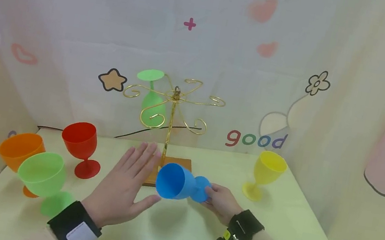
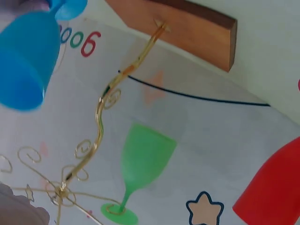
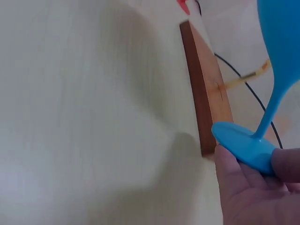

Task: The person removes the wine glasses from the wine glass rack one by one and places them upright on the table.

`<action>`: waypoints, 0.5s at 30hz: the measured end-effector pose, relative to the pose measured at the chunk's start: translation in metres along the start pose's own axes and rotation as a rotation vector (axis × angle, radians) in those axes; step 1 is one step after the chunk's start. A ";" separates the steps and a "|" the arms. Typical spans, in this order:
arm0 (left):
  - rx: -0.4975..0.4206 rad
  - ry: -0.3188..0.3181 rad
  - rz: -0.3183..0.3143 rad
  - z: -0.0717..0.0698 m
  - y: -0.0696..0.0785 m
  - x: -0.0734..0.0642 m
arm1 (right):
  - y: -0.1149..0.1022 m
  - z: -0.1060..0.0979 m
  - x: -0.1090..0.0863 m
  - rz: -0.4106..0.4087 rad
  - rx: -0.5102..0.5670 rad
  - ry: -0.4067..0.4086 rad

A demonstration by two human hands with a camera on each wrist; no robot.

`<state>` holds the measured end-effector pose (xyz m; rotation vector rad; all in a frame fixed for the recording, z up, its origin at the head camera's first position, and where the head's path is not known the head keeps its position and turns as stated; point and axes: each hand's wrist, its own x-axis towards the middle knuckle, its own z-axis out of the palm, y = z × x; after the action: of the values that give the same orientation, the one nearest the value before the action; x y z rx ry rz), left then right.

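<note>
My right hand [image 1: 222, 202] pinches the round foot of a blue plastic goblet [image 1: 175, 182], thumb on one face and fingers on the other in the right wrist view. The goblet lies tilted on its side in the air, its mouth toward the left. Flat and with straight fingers, my left hand [image 1: 126, 190] hovers left of the goblet's mouth, holding nothing. Behind both hands stands a gold wire goblet rack [image 1: 169, 133] with curled arms on a wooden base [image 1: 179, 162]. A green goblet [image 1: 154, 107] hangs upside down from one of its left arms.
At the left of the table stand a red goblet [image 1: 79, 141], an orange goblet [image 1: 19, 148] and a light green goblet [image 1: 41, 175], all upright. A yellow goblet [image 1: 268, 170] stands at the right. A printed curtain [image 1: 210, 63] closes off the back and sides.
</note>
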<state>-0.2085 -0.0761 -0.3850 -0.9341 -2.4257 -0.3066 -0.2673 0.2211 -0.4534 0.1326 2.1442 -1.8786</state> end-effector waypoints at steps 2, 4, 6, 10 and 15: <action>0.001 -0.021 0.030 0.007 0.004 -0.002 | 0.001 0.006 -0.004 0.011 0.037 -0.039; -0.010 -0.024 0.070 0.014 0.008 -0.003 | 0.001 0.011 -0.006 0.013 0.055 -0.078; -0.011 -0.022 0.102 0.019 0.011 -0.006 | 0.002 0.016 -0.007 0.011 0.066 -0.114; -0.004 -0.026 0.137 0.028 0.014 -0.010 | 0.001 0.023 -0.007 0.016 0.069 -0.148; -0.016 -0.042 0.146 0.032 0.015 -0.011 | 0.001 0.026 -0.004 0.027 0.073 -0.165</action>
<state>-0.2037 -0.0591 -0.4177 -1.1285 -2.3802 -0.2561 -0.2588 0.1959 -0.4561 0.0205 1.9570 -1.8834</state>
